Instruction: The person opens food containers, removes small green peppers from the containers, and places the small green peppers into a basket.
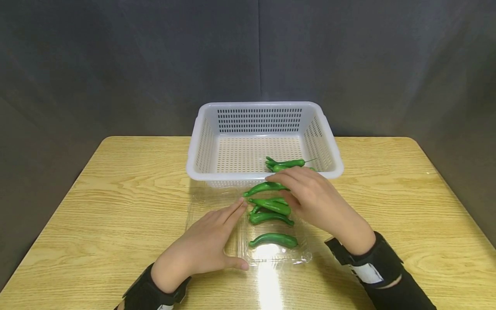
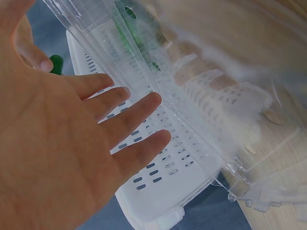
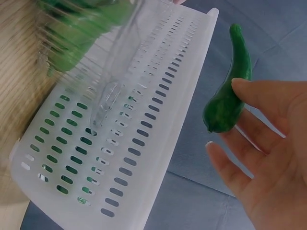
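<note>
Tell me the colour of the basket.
White basket; the head view shows it best.

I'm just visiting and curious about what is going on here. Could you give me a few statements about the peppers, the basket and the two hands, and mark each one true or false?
1. The right hand holds a green pepper in its fingers. True.
2. The white basket has no peppers in it. False: a couple of peppers in the basket lie near its front right corner.
3. The left hand rests flat with straight fingers on the clear plastic tray. True.
4. The tray holds red peppers. False: the peppers in the tray are green.
5. The basket stands on the floor. False: it stands on the wooden table.
</note>
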